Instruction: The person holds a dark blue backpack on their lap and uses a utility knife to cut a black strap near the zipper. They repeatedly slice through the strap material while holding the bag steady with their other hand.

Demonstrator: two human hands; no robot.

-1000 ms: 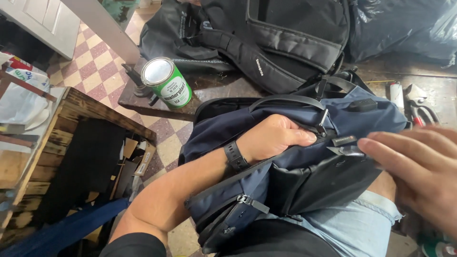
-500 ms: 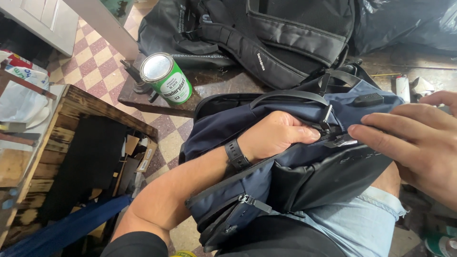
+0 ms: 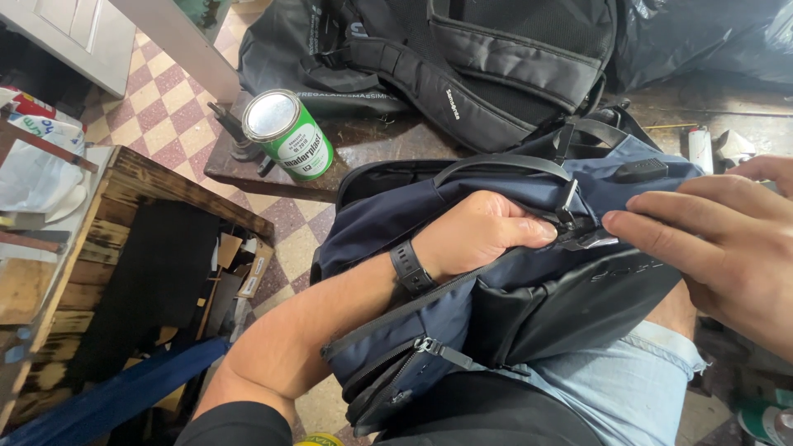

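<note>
The navy backpack (image 3: 496, 306) is gripped at its top by the left hand (image 3: 479, 235); its zipper pull (image 3: 578, 235) is met by the right hand's (image 3: 727, 248) extended fingers — a firm pinch is needed.

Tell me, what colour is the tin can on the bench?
Green, with a silver lid, seen from the head view.

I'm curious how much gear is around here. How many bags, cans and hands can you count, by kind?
Backpacks: 2, a navy backpack on the lap and a black backpack behind it.
Cans: 1, a green can on the dark bench.
Hands: 2, the left hand and the right hand, both at the navy backpack's zipper.
Total: 5.
</note>
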